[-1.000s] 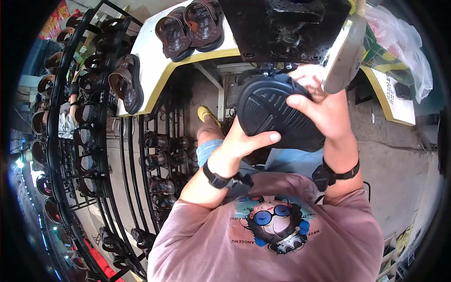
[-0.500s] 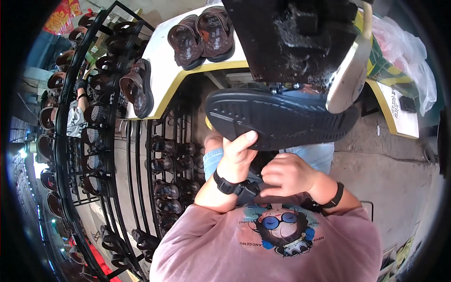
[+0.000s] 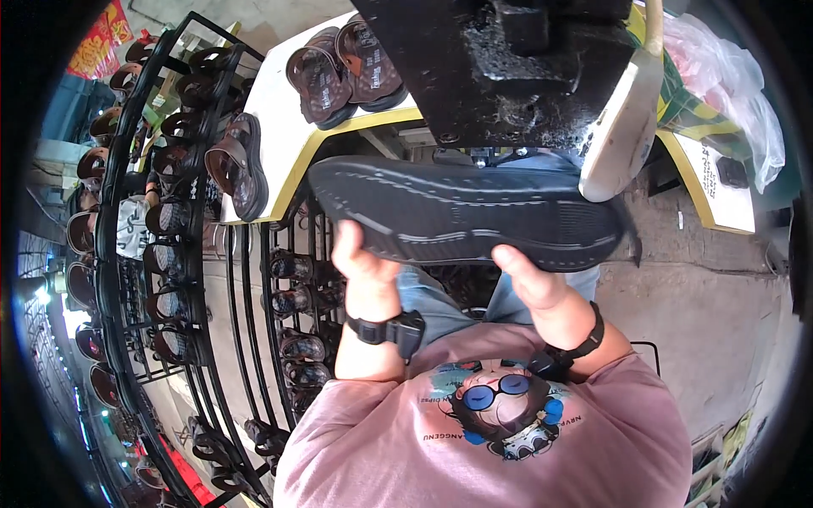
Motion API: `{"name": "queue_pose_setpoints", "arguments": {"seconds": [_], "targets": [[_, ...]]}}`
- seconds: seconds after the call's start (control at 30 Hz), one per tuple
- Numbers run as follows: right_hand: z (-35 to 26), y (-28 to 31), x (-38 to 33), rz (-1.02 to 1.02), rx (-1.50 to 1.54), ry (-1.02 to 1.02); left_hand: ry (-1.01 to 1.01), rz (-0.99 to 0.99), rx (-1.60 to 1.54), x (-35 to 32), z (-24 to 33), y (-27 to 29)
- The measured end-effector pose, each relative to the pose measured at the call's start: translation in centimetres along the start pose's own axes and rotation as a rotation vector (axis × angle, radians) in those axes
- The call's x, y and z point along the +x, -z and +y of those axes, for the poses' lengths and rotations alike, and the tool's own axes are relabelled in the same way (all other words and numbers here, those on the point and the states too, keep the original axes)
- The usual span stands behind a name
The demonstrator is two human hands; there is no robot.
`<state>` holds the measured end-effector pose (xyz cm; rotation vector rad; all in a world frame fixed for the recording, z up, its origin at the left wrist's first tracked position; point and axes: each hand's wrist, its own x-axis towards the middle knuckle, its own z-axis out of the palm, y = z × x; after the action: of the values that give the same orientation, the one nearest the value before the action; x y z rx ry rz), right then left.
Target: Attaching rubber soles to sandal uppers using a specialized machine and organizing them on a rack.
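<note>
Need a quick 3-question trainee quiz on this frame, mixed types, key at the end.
1. True or false: the black shoe sole is held up in both hands, tread side toward the camera.
2. Multiple choice: where does the pair of brown sandals lie? A) on the white table B) on the concrete floor C) in the person's lap
3. Fill in: the left hand grips the sole near one end, the right hand grips nearer the ____ end.

Key: 1 true; 2 A; 3 other (the end toward the picture's right)
</note>
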<state>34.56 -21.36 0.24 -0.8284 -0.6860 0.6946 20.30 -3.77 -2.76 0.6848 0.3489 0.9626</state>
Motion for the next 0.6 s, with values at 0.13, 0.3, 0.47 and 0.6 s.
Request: {"name": "queue_pose_setpoints", "arguments": {"seconds": [0.13, 0.3, 0.47, 0.6], "targets": [[1.1, -2.2, 0.9, 0.002, -0.030, 0.018, -0.358, 0.080, 0.606, 2.5, 6.7, -4.3], [2.2, -3.7, 1.4, -0.086, -0.057, -0.064, -0.719, -0.475, 1.572, 2.2, 8.7, -12.2], [2.4, -3.1, 1.3, -0.093, 0.010, -0.074, -0.209, -0.545, 1.570, 1.1, 6.4, -14.2], [2.0, -1.5, 0.7, -0.032, -0.044, -0.023, -0.525, -0.407, 1.736, 0.3, 6.0, -13.1]]}}
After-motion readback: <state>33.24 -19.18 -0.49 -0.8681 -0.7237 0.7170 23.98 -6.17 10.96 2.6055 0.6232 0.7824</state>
